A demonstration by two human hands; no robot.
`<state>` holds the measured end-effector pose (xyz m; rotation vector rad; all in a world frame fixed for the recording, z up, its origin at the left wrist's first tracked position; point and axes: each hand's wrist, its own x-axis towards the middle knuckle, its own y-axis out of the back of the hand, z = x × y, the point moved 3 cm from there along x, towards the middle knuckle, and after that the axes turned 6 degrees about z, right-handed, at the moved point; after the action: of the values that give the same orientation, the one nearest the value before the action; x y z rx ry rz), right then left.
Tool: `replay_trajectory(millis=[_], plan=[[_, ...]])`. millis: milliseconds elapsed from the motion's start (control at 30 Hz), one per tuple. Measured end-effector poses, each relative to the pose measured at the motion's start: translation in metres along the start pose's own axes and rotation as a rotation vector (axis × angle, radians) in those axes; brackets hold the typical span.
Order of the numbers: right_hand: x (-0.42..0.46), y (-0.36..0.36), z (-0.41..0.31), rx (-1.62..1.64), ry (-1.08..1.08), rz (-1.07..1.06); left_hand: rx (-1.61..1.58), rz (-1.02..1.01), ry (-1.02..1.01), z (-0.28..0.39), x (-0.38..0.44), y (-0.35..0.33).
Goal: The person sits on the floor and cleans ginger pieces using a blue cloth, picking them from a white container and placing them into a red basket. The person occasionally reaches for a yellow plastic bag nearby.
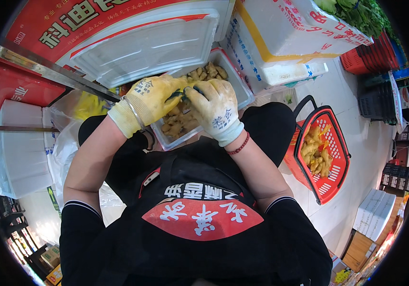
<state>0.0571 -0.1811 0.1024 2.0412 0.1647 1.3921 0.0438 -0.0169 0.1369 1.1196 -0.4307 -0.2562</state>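
Note:
Both my hands wear yellowish work gloves and meet over a white foam box [231,68] holding ginger roots [179,125]. The fingers of my left hand [158,94] and my right hand [211,103] close in on a small dark green thing [178,94] between them; what it is I cannot tell. A piece of ginger may be among the fingers, but the gloves hide it. The box's loose ginger shows beyond my knuckles and below my hands, between my knees. A red plastic shopping basket [292,157] with more ginger [317,150] stands on the floor to my right.
A white foam lid [147,48] leans behind the box. Stacked foam boxes [272,35], with leafy greens [361,14] on top, stand at the upper right. Clear plastic bags [65,143] lie to my left beside an upright foam box [22,143]. Black baskets [374,103] stand farther right.

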Motion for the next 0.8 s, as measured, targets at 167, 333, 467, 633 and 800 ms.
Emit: replay_trajectory(millis=[167, 333, 467, 633, 800], plan=[[-0.009, -0.008, 0.006, 0.080, -0.126, 0.029, 0.196, -0.132, -0.096, 0.009, 0.006, -0.002], [-0.008, -0.002, 0.014, 0.260, -0.329, 0.075, 0.142, 0.052, -0.294, 0.016, 0.008, 0.002], [-0.009, -0.002, 0.024, 0.569, -0.551, -0.027, 0.100, 0.115, -0.397, 0.018, 0.011, 0.009], [0.015, 0.016, 0.034, 0.868, -0.835, -0.360, 0.017, 0.182, -0.306, 0.026, 0.013, 0.013], [0.003, -0.005, 0.069, 1.191, -0.598, -0.568, 0.133, -0.003, -0.482, 0.031, 0.022, 0.006]])
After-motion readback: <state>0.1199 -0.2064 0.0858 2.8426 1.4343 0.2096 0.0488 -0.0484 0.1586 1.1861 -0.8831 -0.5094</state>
